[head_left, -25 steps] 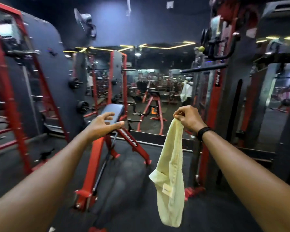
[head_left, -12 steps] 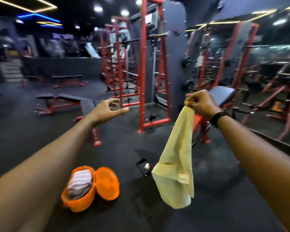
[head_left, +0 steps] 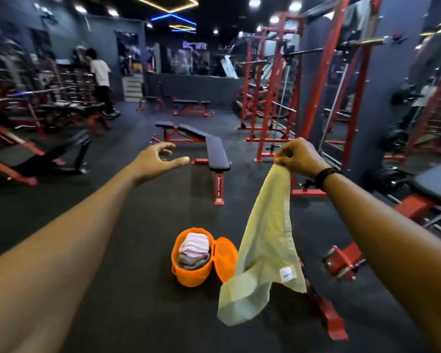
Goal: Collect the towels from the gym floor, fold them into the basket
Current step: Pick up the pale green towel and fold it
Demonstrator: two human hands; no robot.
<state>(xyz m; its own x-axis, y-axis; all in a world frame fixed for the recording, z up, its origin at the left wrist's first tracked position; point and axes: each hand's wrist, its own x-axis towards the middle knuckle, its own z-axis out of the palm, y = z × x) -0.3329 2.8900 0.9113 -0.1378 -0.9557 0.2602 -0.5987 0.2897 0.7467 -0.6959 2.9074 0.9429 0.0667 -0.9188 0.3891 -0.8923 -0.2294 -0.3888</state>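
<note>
My right hand (head_left: 299, 157) pinches the top edge of a pale yellow towel (head_left: 265, 248), which hangs down freely with a small white label near its lower corner. My left hand (head_left: 158, 159) is stretched out in front of me, fingers apart and holding nothing. On the dark floor below, between my arms, stands an orange basket (head_left: 189, 276) with its round lid (head_left: 225, 258) leaning against its right side. Several folded towels (head_left: 194, 250), white and grey, are stacked inside it. The hanging towel's lower end is just right of the basket and covers part of the lid.
A black and red flat bench (head_left: 215, 156) stands ahead on the floor. Red squat racks (head_left: 273, 98) line the right side, and another bench (head_left: 433, 184) juts in at the right edge. Benches and barbells fill the left. A person in a white shirt (head_left: 101, 80) stands far left.
My view has swung left, from the mirror wall to the open gym floor. The orange basket came into sight and now sits between my arms. My right hand kept hold of the yellow towel.
</note>
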